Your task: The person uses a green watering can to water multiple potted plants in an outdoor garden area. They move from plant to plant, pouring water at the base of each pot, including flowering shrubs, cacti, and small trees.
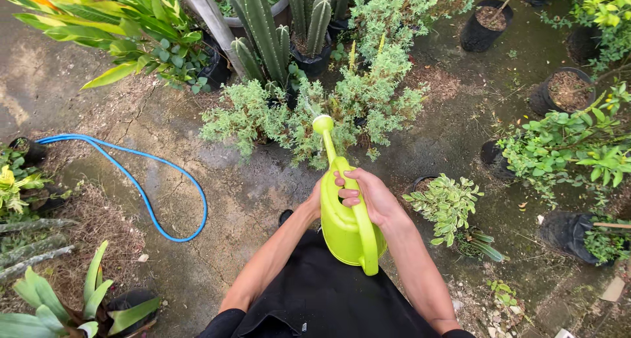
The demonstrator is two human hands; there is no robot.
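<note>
A lime-green watering can (347, 223) sits at the centre of the frame, just below the middle, held with its long spout (327, 141) pointing up the frame toward a low, pale-green feathery shrub (315, 111). The right hand (369, 196) is curled over the top of the can, its fingers wrapped round the front of the arched handle. The left hand (315, 201) lies against the can's left side; most of it is hidden behind the body, so whether its fingers are spread or closed cannot be told. Both forearms run down to the lower edge of the frame, over a black garment (328, 298). Behind the shrub, at top centre, stand tall ribbed cacti (263, 29) in dark pots. A blue hose (154, 200) loops across the damp, cracked concrete ground (223, 206) in the left half of the frame. Right of the can a small leafy potted plant (447, 203) stands close by, and further right are bushy green plants (565, 144) and black pots of soil (566, 91). A broad-leaved plant (112, 16) fills the upper left corner.
</note>
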